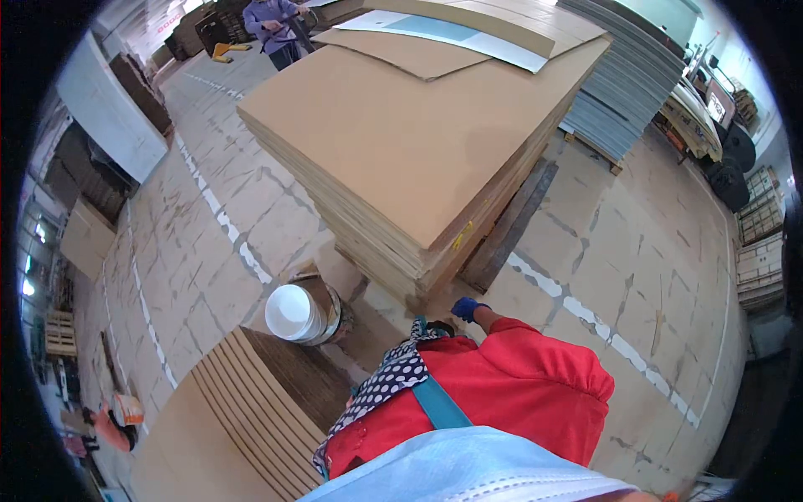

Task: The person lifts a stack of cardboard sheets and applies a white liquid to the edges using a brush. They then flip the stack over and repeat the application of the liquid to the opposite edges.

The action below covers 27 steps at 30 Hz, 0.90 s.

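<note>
My right hand [468,309], in a blue glove, hangs low beyond the red sleeve [544,360] with its fingers curled in and nothing visible in them. It is nearest the front corner of a tall stack of brown cardboard sheets [376,151], apart from it as far as I can see. I cannot make out my left hand; the polka-dot cloth [389,376] and my body cover that side. Several leaning cardboard sheets [242,418] stand at the lower left. Between them and the stack is a white bucket [293,314].
A face mask [468,468] covers the bottom of the view. Loose cardboard pieces [418,58] and a white-blue sheet [460,38] lie on the stack. A grey sheet pile [623,84] stands behind right. One person [276,29] is at the back, another [113,427] at lower left.
</note>
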Motion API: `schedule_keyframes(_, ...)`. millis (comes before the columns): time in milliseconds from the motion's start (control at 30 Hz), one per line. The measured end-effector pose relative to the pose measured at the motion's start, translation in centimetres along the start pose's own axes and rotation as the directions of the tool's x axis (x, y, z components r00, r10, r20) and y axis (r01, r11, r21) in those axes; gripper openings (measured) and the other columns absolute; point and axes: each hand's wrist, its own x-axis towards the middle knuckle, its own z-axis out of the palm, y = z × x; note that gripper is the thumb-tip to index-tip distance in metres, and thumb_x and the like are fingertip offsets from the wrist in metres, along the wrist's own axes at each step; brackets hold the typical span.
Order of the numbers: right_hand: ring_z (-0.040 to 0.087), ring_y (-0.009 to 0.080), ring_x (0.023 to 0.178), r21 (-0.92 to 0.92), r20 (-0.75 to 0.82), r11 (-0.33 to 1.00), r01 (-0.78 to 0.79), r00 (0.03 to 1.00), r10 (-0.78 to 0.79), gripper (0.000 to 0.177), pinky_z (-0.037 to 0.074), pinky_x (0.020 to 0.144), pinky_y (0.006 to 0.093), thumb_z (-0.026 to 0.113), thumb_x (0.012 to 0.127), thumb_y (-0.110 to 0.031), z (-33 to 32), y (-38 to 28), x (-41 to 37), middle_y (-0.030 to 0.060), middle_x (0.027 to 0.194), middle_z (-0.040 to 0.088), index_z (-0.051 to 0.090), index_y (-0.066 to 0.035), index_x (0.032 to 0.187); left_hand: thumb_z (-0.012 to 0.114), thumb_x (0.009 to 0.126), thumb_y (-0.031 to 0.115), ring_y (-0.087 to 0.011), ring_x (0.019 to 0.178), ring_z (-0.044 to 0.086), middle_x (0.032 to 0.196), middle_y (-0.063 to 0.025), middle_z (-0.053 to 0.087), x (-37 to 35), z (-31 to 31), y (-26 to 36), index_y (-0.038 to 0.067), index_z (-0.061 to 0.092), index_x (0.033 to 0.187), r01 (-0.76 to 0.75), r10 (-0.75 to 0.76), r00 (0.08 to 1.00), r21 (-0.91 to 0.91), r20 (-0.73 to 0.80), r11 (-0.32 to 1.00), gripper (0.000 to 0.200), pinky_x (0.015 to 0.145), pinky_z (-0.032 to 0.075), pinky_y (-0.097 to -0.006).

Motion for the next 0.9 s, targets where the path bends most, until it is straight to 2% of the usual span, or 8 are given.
schedule_keyframes(67,0.06,0.0327,0.088,0.417,0.177,0.804,-0.424,0.905,0.386,0.026,0.05,0.073,0.0394,0.05,0.08,-0.028,-0.6,-1.3,-1.0,0.0141,0.097,0.064,0.065,-0.011,0.094,0.05,0.084,0.046,-0.0358,0.095,0.059,0.095,-0.0215,0.063,0.0,0.1,-0.1,0.003,0.062,0.105,0.003,-0.003,1.0,-0.001,0.0,1.0,0.05,0.082,0.044,-0.0401)
schedule_keyframes(233,0.061,0.0326,0.09,0.292,0.069,0.942,-0.168,0.986,0.154,0.031,0.05,0.075,0.0387,0.051,0.08,-0.032,0.0,-0.5,-0.8,0.0143,0.099,0.064,0.065,-0.01,0.097,0.05,0.084,0.046,-0.0358,0.095,0.059,0.095,-0.0215,0.063,-0.2,0.3,0.1,0.003,0.062,0.105,0.008,-0.008,1.0,0.0,-0.005,1.0,0.049,0.082,0.044,-0.0402)
schedule_keyframes(367,0.06,0.0324,0.093,-0.069,0.047,0.998,0.005,0.999,-0.002,0.037,0.049,0.078,0.0391,0.052,0.078,-0.036,4.1,3.5,3.6,0.0164,0.102,0.063,0.065,-0.008,0.097,0.05,0.084,0.046,-0.0358,0.095,0.059,0.095,-0.0215,0.063,-0.2,0.2,0.6,0.003,0.062,0.105,0.007,-0.007,1.0,0.004,-0.008,1.0,0.049,0.082,0.044,-0.0403)
schedule_keyframes(467,0.061,0.0323,0.092,-0.256,0.036,0.955,0.151,0.989,-0.146,0.04,0.048,0.078,0.0414,0.054,0.075,-0.039,1.5,1.1,1.3,0.0192,0.098,0.063,0.066,-0.005,0.092,0.05,0.084,0.046,-0.0359,0.095,0.059,0.095,-0.0215,0.063,0.0,0.2,0.5,0.003,0.062,0.105,0.004,-0.004,1.0,0.004,-0.005,1.0,0.049,0.082,0.044,-0.0404)
schedule_keyframes(500,0.061,0.0323,0.092,-0.257,0.038,0.955,0.15,0.989,-0.145,0.04,0.048,0.078,0.0414,0.054,0.075,-0.039,1.7,1.1,1.4,0.0192,0.098,0.063,0.066,-0.005,0.092,0.05,0.084,0.046,-0.0359,0.095,0.059,0.095,-0.0215,0.063,0.1,0.4,0.6,0.004,0.062,0.105,0.003,-0.003,1.0,0.002,-0.005,1.0,0.049,0.082,0.044,-0.0404)
schedule_keyframes(567,0.063,0.0252,0.073,0.152,-0.004,0.985,-0.077,0.997,0.079,0.034,0.051,0.061,0.04,0.054,0.08,-0.037,2.2,1.2,1.3,0.0129,0.082,0.063,0.064,-0.004,0.086,0.05,0.084,0.046,-0.0359,0.095,0.059,0.095,-0.0215,0.063,0.2,0.5,0.6,0.004,0.062,0.105,0.003,-0.003,1.0,-0.001,-0.007,1.0,0.049,0.082,0.044,-0.0405)
schedule_keyframes(633,0.064,0.0217,0.064,0.346,0.011,0.92,-0.185,0.981,0.193,0.033,0.053,0.052,0.0393,0.054,0.082,-0.035,2.3,1.3,1.2,0.0098,0.074,0.063,0.062,-0.004,0.083,0.05,0.084,0.046,-0.0359,0.095,0.059,0.095,-0.0214,0.063,0.3,0.7,0.7,0.004,0.062,0.105,0.005,-0.005,1.0,-0.008,-0.009,1.0,0.049,0.082,0.044,-0.0405)
schedule_keyframes(900,0.061,0.0206,0.059,0.341,0.107,0.919,-0.196,0.98,0.169,0.033,0.05,0.048,0.0353,0.055,0.081,-0.037,1.6,0.9,0.6,0.0088,0.072,0.061,0.062,-0.005,0.084,0.05,0.084,0.045,-0.036,0.095,0.059,0.095,-0.0214,0.063,0.5,1.6,0.4,0.004,0.062,0.105,0.001,-0.003,0.999,-0.056,-0.035,0.998,0.048,0.082,0.044,-0.0407)
